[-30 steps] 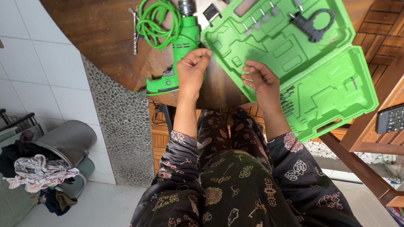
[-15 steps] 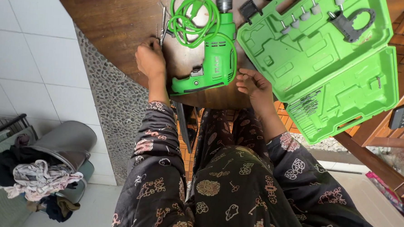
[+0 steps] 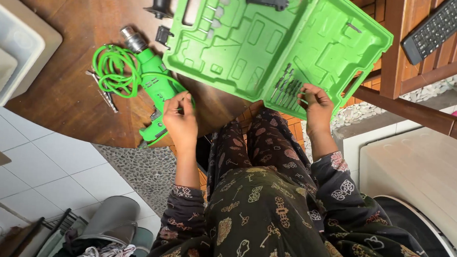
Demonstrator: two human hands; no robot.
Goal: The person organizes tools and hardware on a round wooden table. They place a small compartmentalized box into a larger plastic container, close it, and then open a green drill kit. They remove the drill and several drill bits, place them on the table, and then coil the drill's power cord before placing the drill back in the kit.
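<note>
I am pinching my left hand (image 3: 180,118) closed over the near end of the green drill (image 3: 153,92) lying on the wooden table (image 3: 76,81). My right hand (image 3: 316,104) is grasping at the drill bits (image 3: 288,87) racked in the open green case (image 3: 273,43). Farther left, the green cord (image 3: 113,72) is lying coiled beside the drill.

Bright, even daylight, soft shadows, sharp focus (slight wide-angle bending at edges).
</note>
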